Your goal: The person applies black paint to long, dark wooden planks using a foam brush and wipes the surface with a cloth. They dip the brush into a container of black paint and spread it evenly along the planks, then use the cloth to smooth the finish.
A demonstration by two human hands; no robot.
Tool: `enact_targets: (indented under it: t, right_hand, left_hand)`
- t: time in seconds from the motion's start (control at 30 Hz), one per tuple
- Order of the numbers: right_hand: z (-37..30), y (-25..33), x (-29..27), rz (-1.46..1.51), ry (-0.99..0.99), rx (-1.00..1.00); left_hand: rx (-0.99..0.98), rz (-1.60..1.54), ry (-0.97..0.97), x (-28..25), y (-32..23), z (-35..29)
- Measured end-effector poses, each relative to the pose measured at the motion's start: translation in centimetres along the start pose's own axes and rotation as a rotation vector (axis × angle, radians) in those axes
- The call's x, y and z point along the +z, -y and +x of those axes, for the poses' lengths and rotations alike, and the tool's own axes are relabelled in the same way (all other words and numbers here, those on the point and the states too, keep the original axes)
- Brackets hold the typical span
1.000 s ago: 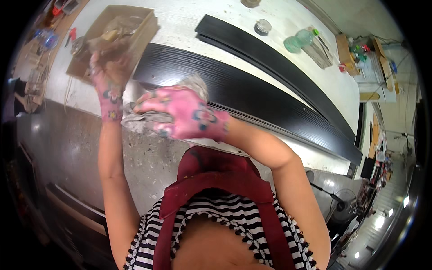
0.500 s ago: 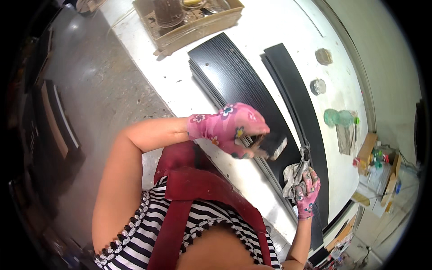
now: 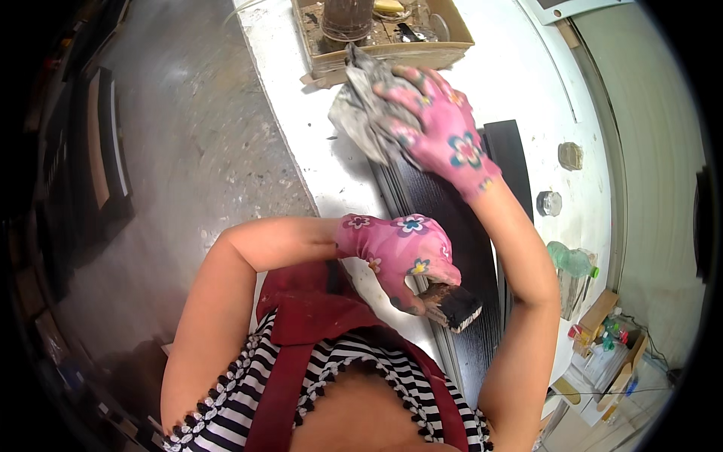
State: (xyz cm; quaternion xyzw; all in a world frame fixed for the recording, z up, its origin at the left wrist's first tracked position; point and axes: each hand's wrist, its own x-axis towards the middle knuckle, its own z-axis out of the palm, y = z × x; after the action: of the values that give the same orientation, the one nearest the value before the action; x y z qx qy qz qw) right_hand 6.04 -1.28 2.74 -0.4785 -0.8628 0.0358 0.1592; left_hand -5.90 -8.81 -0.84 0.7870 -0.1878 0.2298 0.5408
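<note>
My left hand (image 3: pixel 395 252), in a pink flowered glove, grips a short wide paintbrush (image 3: pixel 456 305) with dark bristles, held close to my chest over the near part of a long black ribbed board (image 3: pixel 444 211). My right hand (image 3: pixel 444 135), in a matching glove, is closed on a crumpled grey stained rag (image 3: pixel 361 113) and presses it against the board's far end. The board lies on a white table (image 3: pixel 301 98). A second black board (image 3: pixel 508 151) lies beside it to the right.
A cardboard box (image 3: pixel 392 53) holding a dark can (image 3: pixel 348 15) and small tools stands just beyond the rag. Two small jars (image 3: pixel 550 203) and green bottles (image 3: pixel 572 264) sit right of the boards. Left is grey concrete floor (image 3: pixel 188 151) with dark panels (image 3: pixel 98 151).
My right hand has carried the rag from the near end of the board to its far end by the box. My left hand keeps the brush. My view has swung round.
</note>
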Motion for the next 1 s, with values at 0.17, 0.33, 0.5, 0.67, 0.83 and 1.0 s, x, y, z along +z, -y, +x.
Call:
enact_targets:
  t: [0.17,0.33,0.5,0.67,0.83,1.0]
  right_hand:
    - [4.3,-1.0,1.1,0.032,0.134,0.434]
    - [3.8,-4.4,0.3,0.057,-0.043,0.577]
    - [-5.0,-6.2,-2.1,-0.136,0.057,0.71]
    - [-10.6,-0.7,-1.9,-0.329,-0.185,-0.059]
    - [-19.1,6.7,-2.8,-0.206,-0.184,0.517]
    - [-35.4,13.4,-6.7,-0.473,-0.102,0.947]
  left_hand:
    - [-0.122,-0.029,-0.01,-0.2,-1.1,-0.1]
    - [-0.213,-0.055,-0.037,-0.2,-1.4,0.2]
    - [-0.161,-0.009,0.014,-0.5,-0.5,0.2]
    - [-0.023,0.086,-0.034,-0.2,1.3,-1.5]
    - [-0.179,-0.22,0.008,-0.7,-0.5,0.4]
    - [-0.414,-0.371,-0.021,-0.6,-1.3,0.8]
